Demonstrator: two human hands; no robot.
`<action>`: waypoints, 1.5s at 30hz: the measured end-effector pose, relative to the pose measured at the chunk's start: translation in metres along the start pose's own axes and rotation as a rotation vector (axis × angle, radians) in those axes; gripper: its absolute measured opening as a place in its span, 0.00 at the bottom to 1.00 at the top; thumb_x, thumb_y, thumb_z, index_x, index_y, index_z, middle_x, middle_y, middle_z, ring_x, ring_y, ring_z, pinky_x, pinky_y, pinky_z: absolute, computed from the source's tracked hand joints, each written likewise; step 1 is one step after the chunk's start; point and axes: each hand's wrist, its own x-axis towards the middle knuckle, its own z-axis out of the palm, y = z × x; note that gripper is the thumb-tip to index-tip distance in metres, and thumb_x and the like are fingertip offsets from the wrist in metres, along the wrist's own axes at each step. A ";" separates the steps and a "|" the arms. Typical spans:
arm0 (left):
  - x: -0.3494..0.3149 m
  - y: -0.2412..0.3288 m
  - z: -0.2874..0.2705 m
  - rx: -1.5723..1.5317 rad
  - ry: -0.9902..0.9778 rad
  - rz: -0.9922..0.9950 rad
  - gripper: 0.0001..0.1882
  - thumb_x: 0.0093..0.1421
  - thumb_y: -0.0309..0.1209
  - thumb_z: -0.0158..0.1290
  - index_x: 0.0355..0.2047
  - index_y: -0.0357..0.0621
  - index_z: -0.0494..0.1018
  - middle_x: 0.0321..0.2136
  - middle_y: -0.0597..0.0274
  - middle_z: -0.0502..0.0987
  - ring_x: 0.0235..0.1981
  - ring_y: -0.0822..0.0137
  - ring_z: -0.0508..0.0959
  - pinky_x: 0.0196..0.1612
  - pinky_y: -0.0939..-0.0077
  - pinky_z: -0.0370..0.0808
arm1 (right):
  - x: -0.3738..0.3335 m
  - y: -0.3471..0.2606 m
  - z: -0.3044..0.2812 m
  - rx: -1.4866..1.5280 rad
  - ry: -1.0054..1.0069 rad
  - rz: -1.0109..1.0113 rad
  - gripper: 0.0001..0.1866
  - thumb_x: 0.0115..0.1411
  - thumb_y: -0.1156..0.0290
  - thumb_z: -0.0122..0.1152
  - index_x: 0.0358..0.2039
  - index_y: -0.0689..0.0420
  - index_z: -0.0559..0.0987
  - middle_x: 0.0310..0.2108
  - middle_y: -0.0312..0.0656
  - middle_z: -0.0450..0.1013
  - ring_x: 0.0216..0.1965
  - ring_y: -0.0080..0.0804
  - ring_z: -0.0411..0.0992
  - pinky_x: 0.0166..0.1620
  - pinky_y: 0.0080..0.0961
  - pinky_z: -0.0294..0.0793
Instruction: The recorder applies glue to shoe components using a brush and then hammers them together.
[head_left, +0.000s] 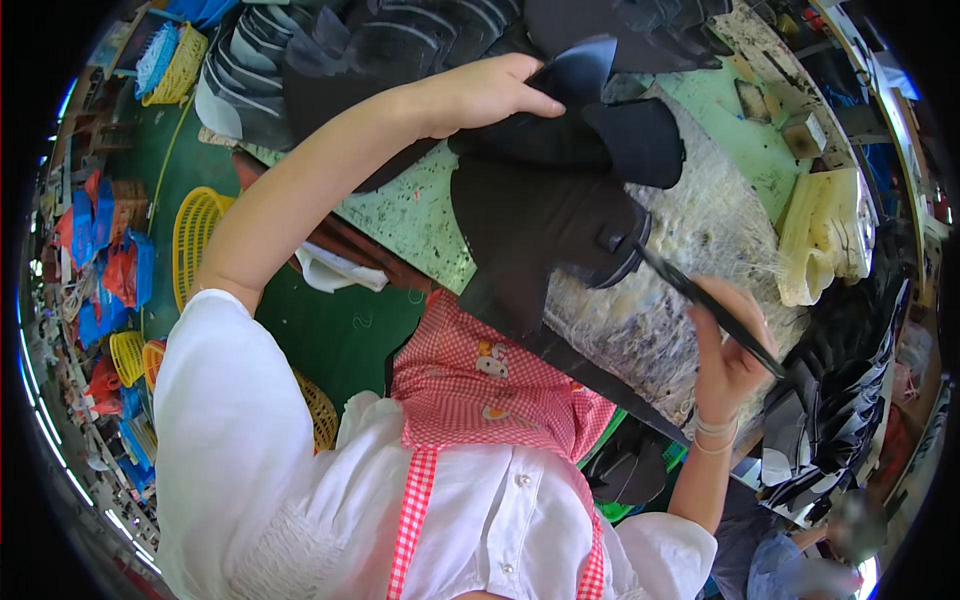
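My left hand [485, 92] pinches a glossy black curved panel [582, 68] between thumb and fingers, over the far part of the workbench. My right hand [735, 345] is closed round a long, thin dark strip-like piece [700, 298]; whether it is a tool or a panel seen edge-on I cannot tell. Its far tip meets or overlaps the rim of a matte black piece [540, 220] lying in front of me, its front part over the bench edge. Beyond that piece, a second black curved piece [650, 145] lies on the worn, fibrous pad [730, 215].
Rows of stacked black panels [430, 40] fill the far left of the green workbench [415, 205]. More dark pieces [840, 380] are piled at the right. A pale yellow block [825, 230] stands on the right side. Yellow baskets [195, 240] are on the left floor.
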 end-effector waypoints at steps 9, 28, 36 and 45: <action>0.018 -0.008 -0.004 -0.116 -0.085 -0.080 0.17 0.62 0.33 0.58 0.47 0.34 0.77 0.41 0.60 0.82 0.40 0.71 0.80 0.47 0.75 0.76 | 0.025 0.050 0.028 -0.277 -0.089 -0.129 0.19 0.52 0.82 0.66 0.46 0.56 0.85 0.43 0.43 0.82 0.42 0.38 0.81 0.44 0.27 0.77; 0.031 -0.004 0.030 0.785 0.269 0.847 0.20 0.60 0.34 0.60 0.52 0.45 0.75 0.60 0.54 0.69 0.64 0.52 0.68 0.65 0.59 0.64 | 0.002 0.071 -0.106 -0.213 0.670 0.344 0.09 0.64 0.70 0.66 0.33 0.63 0.80 0.23 0.26 0.69 0.23 0.15 0.61 0.26 0.17 0.58; -0.047 -0.007 0.019 0.788 -0.514 0.718 0.32 0.42 0.37 0.71 0.49 0.51 0.71 0.58 0.57 0.66 0.68 0.50 0.62 0.70 0.40 0.55 | 0.034 0.023 0.022 -0.296 0.125 0.246 0.06 0.57 0.73 0.70 0.30 0.60 0.81 0.20 0.39 0.68 0.18 0.24 0.66 0.24 0.22 0.63; -0.045 -0.022 0.013 0.752 -0.503 0.772 0.31 0.42 0.32 0.68 0.49 0.49 0.72 0.61 0.56 0.66 0.71 0.51 0.59 0.71 0.38 0.54 | -0.033 0.012 0.030 -0.209 -0.016 0.207 0.08 0.52 0.84 0.62 0.33 0.61 0.82 0.27 0.43 0.76 0.26 0.32 0.75 0.30 0.27 0.73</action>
